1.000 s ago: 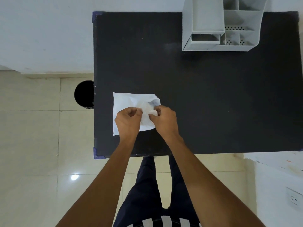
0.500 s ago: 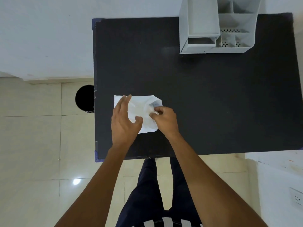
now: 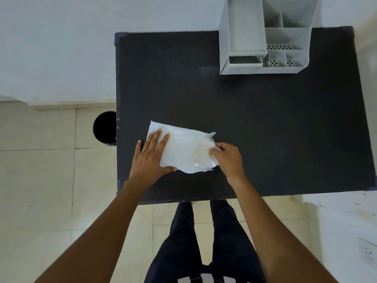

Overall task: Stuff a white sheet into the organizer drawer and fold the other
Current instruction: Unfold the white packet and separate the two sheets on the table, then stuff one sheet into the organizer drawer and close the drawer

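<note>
A crumpled white sheet lies on the black table near its front left. My left hand rests flat on the sheet's left part, fingers spread, pinning it down. My right hand pinches the sheet's right edge, which is lifted and stretched a little to the right. A thinner, translucent layer shows at that right end. Whether this is one sheet or two I cannot tell. The grey organizer stands at the table's far edge, its small drawer at the lower left pulled open.
A black round bin stands on the tiled floor just left of the table. My legs are under the table's front edge. A white surface and a wall socket are at the lower right.
My left hand opened from a pinch and laid flat on the sheet. My right hand pulled the sheet's right edge out to the right, spreading it wider.
</note>
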